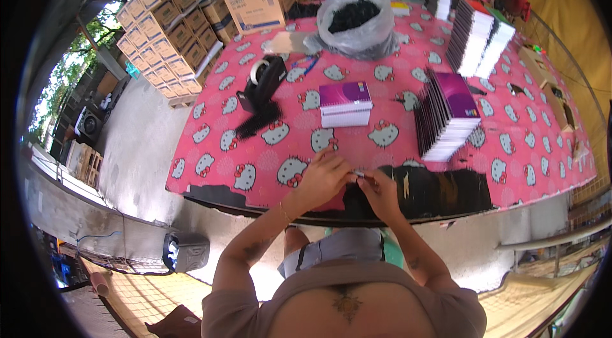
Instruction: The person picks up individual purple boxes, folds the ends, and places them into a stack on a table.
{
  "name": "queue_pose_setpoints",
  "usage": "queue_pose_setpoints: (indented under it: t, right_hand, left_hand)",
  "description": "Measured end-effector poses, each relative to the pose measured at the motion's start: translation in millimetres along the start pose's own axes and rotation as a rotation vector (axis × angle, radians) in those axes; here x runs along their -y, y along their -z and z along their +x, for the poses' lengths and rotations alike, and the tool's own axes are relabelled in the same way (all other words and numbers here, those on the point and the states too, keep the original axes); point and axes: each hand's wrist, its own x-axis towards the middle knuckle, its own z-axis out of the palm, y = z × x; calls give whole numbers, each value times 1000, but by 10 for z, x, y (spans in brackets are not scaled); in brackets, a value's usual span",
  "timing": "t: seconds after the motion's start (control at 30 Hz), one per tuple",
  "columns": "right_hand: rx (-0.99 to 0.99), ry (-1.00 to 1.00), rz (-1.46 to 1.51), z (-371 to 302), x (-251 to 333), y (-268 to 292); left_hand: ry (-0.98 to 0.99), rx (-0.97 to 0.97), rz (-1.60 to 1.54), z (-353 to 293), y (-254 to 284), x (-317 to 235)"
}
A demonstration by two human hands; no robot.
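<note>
So both hands are right at the near edge of the table, fingertips almost meeting. The left hand (325,180) has its fingers curled in and the right hand (380,194) is pinched up close, both clamped on a small thing (359,173) between them. It looks pale, kinda whitish-silver and narrow, but it's too tiny and blurry to say what it is. They're over a bare black patch (440,186) by the torn pink tablecloth (395,153). Past that there's a short stack of purple-covered notebooks (345,105), white page edges facing the person, with a taller stack (449,115) to the right and a black tape dispenser (264,83) to the left. Farther back sits a clear plastic bag (366,45) full of black stuff, then a cardboard box (258,7).
</note>
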Motion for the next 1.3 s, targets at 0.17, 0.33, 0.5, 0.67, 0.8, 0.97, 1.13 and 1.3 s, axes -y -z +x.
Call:
queue_pose_setpoints:
  t: [0.17, 0.33, 0.5, 0.67, 0.8, 0.97, 1.13, 1.3]
  right_hand:
    - [-59, 3, -14, 45, -66, 3]
    - [-105, -125, 85, 83, -93, -62]
    - [-65, -143, -30, 126, -24, -9]
    - [-47, -122, 105, 155, -36, 14]
    - [-4, -132, 157, 157, -102, 23]
    - [131, -229, 118, 285, -81, 263]
    - [294, -52, 8, 522, 41, 439]
    - [399, 86, -28, 642, 42, 527]
  left_hand:
    - [106, 123, 210, -12, -18, -150]
    - [123, 197, 251, -469, -358, -403]
    - [169, 54, 181, -11, -120, -17]
    - [88, 16, 36, 91, -85, 23]
    - [133, 20, 11, 86, -122, 34]
    - [113, 15, -40, 62, -125, 40]
    - [131, 19, -114, 64, -140, 55]
    - [101, 33, -128, 100, -57, 53]
